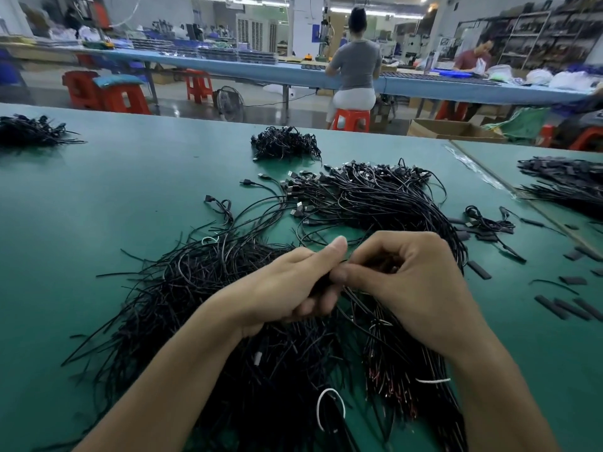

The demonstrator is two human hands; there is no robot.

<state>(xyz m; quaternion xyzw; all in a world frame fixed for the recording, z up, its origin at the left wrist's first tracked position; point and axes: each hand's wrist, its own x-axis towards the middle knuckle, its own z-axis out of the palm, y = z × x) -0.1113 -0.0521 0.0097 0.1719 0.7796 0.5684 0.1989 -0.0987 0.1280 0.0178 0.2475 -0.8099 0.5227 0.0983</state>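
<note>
Step in hand, as judged: sorting a few leads out of the loose cable pile [261, 353] at centre frame. Left hand [303, 282]: fingers curled round a small bundle of black wires [381, 264], thumb laid straight on top. Right hand [408, 275], touching the left: fingers pinching the same bundle. Bundle sits between both hands, just above the pile on the green table [98, 207]. USB plugs [300, 187] fan out toward 12 o'clock; short black sleeves [567, 308] lie at 3 o'clock. Next move likely calls for aligning the wire ends, perhaps for sleeving. No brand, label or writing legible
</note>
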